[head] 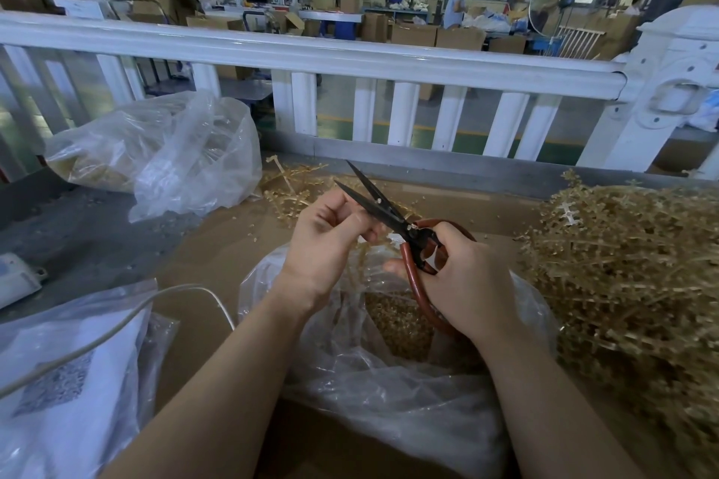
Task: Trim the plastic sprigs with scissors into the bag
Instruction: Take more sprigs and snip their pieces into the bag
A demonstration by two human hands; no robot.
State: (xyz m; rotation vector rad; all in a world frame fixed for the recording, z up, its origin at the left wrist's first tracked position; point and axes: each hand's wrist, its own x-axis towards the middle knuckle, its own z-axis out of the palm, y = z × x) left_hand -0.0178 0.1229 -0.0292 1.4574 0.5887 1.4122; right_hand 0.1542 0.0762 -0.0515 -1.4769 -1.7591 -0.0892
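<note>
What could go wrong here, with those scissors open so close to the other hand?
The left hand pinches a sprig right beside the open scissors, so its fingers might get nicked. Cut bits could also miss the bag below and scatter on the table.

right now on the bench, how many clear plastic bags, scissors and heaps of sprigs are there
clear plastic bags: 3 (open bag under the hands, bag at back left, bag at front left)
scissors: 1 (scissors, in the right hand)
sprig heaps: 2 (big heap on the right, small heap behind the left hand)
total: 6
</note>
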